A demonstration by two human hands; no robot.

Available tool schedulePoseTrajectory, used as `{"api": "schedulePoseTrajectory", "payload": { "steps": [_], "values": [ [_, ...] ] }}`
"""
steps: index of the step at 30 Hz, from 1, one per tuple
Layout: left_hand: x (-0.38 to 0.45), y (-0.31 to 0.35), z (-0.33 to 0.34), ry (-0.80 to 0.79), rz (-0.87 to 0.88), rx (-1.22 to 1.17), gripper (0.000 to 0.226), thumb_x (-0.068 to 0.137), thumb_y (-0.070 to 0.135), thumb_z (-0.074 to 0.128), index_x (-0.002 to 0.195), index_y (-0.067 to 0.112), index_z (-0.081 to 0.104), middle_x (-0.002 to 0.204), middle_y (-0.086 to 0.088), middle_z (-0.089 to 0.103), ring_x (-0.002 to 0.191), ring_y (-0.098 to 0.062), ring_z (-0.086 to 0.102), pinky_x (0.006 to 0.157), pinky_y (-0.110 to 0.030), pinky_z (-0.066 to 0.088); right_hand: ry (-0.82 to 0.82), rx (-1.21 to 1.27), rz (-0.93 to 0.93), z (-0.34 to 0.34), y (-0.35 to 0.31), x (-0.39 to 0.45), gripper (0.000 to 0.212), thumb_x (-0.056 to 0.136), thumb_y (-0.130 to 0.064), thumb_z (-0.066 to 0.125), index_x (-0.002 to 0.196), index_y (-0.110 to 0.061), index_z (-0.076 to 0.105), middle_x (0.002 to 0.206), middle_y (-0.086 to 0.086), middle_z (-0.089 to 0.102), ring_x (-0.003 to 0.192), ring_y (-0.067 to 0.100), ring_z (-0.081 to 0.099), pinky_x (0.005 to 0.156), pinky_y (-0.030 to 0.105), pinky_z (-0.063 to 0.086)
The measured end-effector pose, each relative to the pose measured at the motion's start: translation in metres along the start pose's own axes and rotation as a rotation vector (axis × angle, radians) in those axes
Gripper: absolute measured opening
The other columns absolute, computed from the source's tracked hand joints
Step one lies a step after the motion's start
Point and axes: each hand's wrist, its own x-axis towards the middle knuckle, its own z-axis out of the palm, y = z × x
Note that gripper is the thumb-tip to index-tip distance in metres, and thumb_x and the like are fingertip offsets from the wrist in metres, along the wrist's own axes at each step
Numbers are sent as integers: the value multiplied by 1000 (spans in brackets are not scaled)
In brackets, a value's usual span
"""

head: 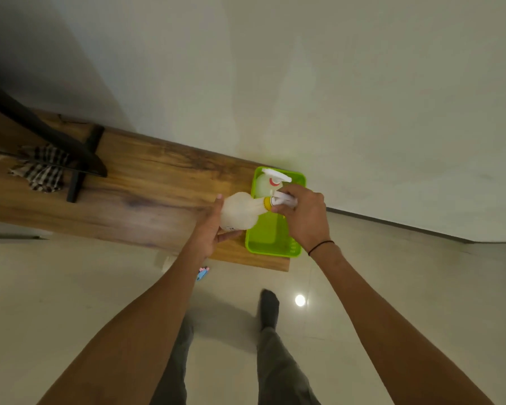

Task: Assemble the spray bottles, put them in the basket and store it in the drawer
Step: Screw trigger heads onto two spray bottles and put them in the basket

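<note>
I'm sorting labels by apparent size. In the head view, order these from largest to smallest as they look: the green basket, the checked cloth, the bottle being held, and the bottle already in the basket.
1. green basket
2. checked cloth
3. held bottle
4. bottle in the basket, partly hidden, so its rank is unsure.

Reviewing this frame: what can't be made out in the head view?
- Spray head: mostly covered by the right hand; whether it is fully screwed on is unclear.
- Held bottle: its label is too small, partly behind the left hand.
- Drawer: not in view.
- Small blue object on the floor: too small to identify.
</note>
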Motion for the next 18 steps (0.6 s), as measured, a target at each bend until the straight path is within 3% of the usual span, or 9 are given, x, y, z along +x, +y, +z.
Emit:
{"api": "schedulePoseTrajectory", "payload": {
  "steps": [3,6,11,14,18],
  "values": [
    [-1,-15,30,89,78,-13,57,94,60,63,126,13,60,134,-14,60,113,-36,69,56,-38,64,-9,-54,6,-18,11,-3,22,77,-26,87,97,-27,77,90,0,78,85,28,70,76,39,55],
    [-2,-40,67,162,123,-43,48,98,50,63,121,8,59,132,-17,65,110,-35,72,52,-35,63,4,-136,-10,-40,30,-6,21,79,-28,85,98,-29,75,92,0,77,88,29,70,77,42,56],
    [13,-80,107,266,167,57,11,101,29,64,97,24,55,137,-17,61,111,-39,70,48,-32,61,-37,-338,-85,-51,67,-3,15,89,-28,76,103,-24,71,101,4,74,91,39,67,75,46,55],
    [21,-98,118,340,173,117,4,104,26,59,103,22,58,128,-24,66,89,-38,74,53,-35,63,-87,-451,-150,-43,83,0,11,94,-27,70,103,-22,68,103,3,71,90,40,65,70,41,51],
    [32,-111,123,365,201,130,19,104,25,55,118,15,65,119,-28,70,71,-35,72,44,-27,56,-128,-555,-197,-26,93,3,11,98,-25,65,107,-19,67,110,4,68,89,41,65,65,36,39]
  ]
}}
